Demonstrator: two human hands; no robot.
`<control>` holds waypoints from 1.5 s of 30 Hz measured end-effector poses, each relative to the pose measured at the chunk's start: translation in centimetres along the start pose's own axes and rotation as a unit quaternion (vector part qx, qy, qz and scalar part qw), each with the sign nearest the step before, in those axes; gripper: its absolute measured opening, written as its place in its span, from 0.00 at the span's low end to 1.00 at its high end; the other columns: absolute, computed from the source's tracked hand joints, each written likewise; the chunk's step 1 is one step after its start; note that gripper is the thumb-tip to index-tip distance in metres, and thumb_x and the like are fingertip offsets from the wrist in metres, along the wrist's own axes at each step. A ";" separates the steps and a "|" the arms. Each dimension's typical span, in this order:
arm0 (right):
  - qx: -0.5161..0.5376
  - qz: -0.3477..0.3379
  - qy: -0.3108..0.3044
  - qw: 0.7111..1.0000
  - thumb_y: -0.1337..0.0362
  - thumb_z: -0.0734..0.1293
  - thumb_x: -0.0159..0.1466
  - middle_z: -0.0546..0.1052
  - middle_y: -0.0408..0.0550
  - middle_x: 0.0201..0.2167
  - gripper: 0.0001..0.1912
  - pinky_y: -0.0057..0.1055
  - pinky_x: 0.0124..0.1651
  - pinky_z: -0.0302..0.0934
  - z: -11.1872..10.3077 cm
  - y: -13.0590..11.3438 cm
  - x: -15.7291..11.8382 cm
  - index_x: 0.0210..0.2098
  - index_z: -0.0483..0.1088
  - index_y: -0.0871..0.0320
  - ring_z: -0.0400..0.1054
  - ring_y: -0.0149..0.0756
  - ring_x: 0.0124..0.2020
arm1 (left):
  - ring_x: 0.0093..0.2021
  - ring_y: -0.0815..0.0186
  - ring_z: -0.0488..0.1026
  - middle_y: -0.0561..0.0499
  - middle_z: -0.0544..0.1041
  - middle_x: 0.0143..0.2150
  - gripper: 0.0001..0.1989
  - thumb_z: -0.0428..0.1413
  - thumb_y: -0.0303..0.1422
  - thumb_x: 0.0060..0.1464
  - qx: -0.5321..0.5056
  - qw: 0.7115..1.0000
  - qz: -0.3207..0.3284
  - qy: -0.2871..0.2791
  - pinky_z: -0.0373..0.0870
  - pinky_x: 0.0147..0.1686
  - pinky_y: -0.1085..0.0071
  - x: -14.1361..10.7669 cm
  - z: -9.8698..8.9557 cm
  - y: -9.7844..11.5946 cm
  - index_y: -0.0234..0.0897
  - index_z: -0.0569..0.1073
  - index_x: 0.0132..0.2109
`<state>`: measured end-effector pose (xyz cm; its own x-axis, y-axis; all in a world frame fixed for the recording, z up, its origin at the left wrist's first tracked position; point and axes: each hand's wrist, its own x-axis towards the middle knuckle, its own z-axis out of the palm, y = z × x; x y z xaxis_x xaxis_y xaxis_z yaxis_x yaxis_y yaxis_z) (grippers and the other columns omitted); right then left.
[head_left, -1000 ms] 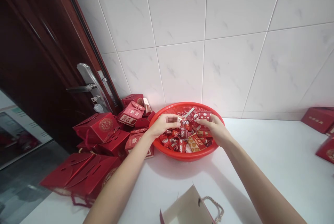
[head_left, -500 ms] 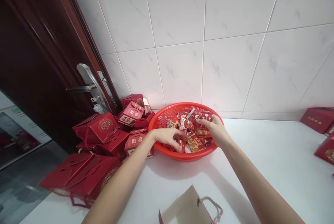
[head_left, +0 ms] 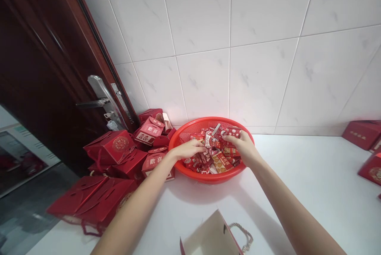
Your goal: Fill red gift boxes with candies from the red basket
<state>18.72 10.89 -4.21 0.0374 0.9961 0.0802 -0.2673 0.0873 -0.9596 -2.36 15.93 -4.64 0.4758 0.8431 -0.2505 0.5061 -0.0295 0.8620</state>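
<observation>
A red plastic basket (head_left: 211,179) on the white table holds a heap of small wrapped snacks, mostly red, with a biscuit packet (head_left: 222,162) near the front. My left hand (head_left: 188,150) reaches over the left of the heap, fingers stretched out and touching the wrappers; nothing shows in its grasp. At the basket's right side, my right hand (head_left: 244,146) is closed on a red snack packet (head_left: 233,132), thumb across its near side. Closer to me stands an open-topped gift box (head_left: 208,235) with a twisted cord handle, its pale inside visible and its lower part cut off.
Red gift boxes (head_left: 110,146) are piled left of the basket, beside a dark wooden door (head_left: 44,48) with a metal handle (head_left: 102,96). More red boxes (head_left: 361,134) stand at the table's far right. A tiled wall (head_left: 205,84) rises behind the basket.
My left hand has lifted and shifted slightly back across the heap, uncovering wrappers at the front left. My right hand stays on the packet, almost unmoved.
</observation>
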 end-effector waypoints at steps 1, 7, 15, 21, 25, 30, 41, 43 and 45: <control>-0.001 -0.001 0.000 1.000 0.62 0.73 0.48 0.82 0.49 0.36 0.16 0.41 0.47 0.72 0.0 0.0 0.0 0.36 0.72 0.57 0.77 0.49 0.45 | 0.28 0.65 0.73 0.54 0.77 0.24 0.16 0.65 0.44 0.46 -0.014 1.000 0.006 -0.002 0.68 0.30 0.72 0.0 0.0 -0.1 0.36 0.75 0.26; -0.013 -0.011 0.010 1.000 0.61 0.73 0.48 0.82 0.48 0.36 0.15 0.40 0.43 0.73 0.0 0.1 0.1 0.36 0.73 0.56 0.78 0.49 0.44 | 0.32 0.61 0.76 0.51 0.81 0.30 0.15 0.65 0.44 0.47 -0.043 0.998 0.046 0.007 0.71 0.34 0.69 0.3 -0.2 -0.7 0.35 0.78 0.31; -0.005 -0.005 0.007 1.000 0.62 0.73 0.48 0.82 0.48 0.35 0.15 0.41 0.44 0.73 0.0 0.0 0.0 0.36 0.73 0.57 0.78 0.50 0.43 | 0.40 0.61 0.77 0.47 0.82 0.41 0.09 0.60 0.35 0.50 0.107 0.977 0.125 0.133 0.70 0.37 0.71 0.5 -0.4 -0.5 0.36 0.78 0.38; 0.003 0.013 0.008 1.000 0.63 0.73 0.48 0.82 0.49 0.37 0.16 0.41 0.49 0.73 0.1 -0.2 -0.2 0.37 0.72 0.57 0.78 0.49 0.45 | 0.23 0.65 0.70 0.53 0.76 0.22 0.07 0.67 0.32 0.34 0.271 0.962 0.000 0.037 0.63 0.25 0.72 0.4 -0.4 -1.1 0.37 0.77 0.24; 0.005 0.016 0.008 1.000 0.62 0.74 0.48 0.82 0.49 0.36 0.16 0.41 0.48 0.73 0.2 -0.3 -0.2 0.36 0.72 0.58 0.78 0.49 0.44 | 0.23 0.64 0.70 0.55 0.75 0.22 0.20 0.70 0.31 0.25 0.334 0.941 -0.049 -0.020 0.63 0.25 0.72 0.4 -0.4 -1.0 0.38 0.82 0.34; 0.004 0.007 0.004 1.000 0.62 0.74 0.47 0.82 0.48 0.34 0.15 0.41 0.45 0.73 0.1 0.0 0.1 0.35 0.73 0.57 0.78 0.50 0.42 | 0.31 0.62 0.74 0.53 0.78 0.30 0.26 0.68 0.31 0.33 0.348 0.936 -0.036 -0.028 0.66 0.31 0.73 0.2 -0.4 -0.2 0.36 0.81 0.46; 0.000 -0.039 0.028 0.999 0.61 0.73 0.47 0.82 0.48 0.31 0.12 0.38 0.38 0.71 0.2 0.1 0.2 0.31 0.75 0.57 0.77 0.48 0.37 | 0.44 0.58 0.75 0.47 0.80 0.43 0.22 0.69 0.35 0.39 0.068 0.980 0.147 0.112 0.71 0.45 0.65 0.4 -0.8 -0.8 0.33 0.79 0.44; -0.001 -0.040 0.030 0.999 0.61 0.73 0.47 0.82 0.49 0.31 0.12 0.39 0.38 0.71 0.2 0.2 0.3 0.32 0.75 0.58 0.77 0.48 0.36 | 0.45 0.58 0.75 0.46 0.80 0.45 0.25 0.69 0.34 0.38 0.050 0.981 0.141 0.125 0.71 0.47 0.64 0.6 -0.8 -1.0 0.34 0.79 0.47; -0.001 -0.042 0.030 0.999 0.61 0.73 0.48 0.82 0.49 0.31 0.12 0.39 0.39 0.71 0.1 0.4 0.4 0.32 0.75 0.58 0.77 0.48 0.37 | 0.42 0.59 0.75 0.48 0.80 0.43 0.26 0.70 0.34 0.37 0.048 0.982 0.129 0.133 0.71 0.44 0.64 0.7 -0.8 -1.1 0.34 0.79 0.47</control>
<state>18.55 11.32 -4.50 0.1172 0.9825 0.1445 -0.2586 0.1707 -0.9508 -3.18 17.01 -5.37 0.3997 0.9106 0.1055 0.4644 -0.3004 0.8331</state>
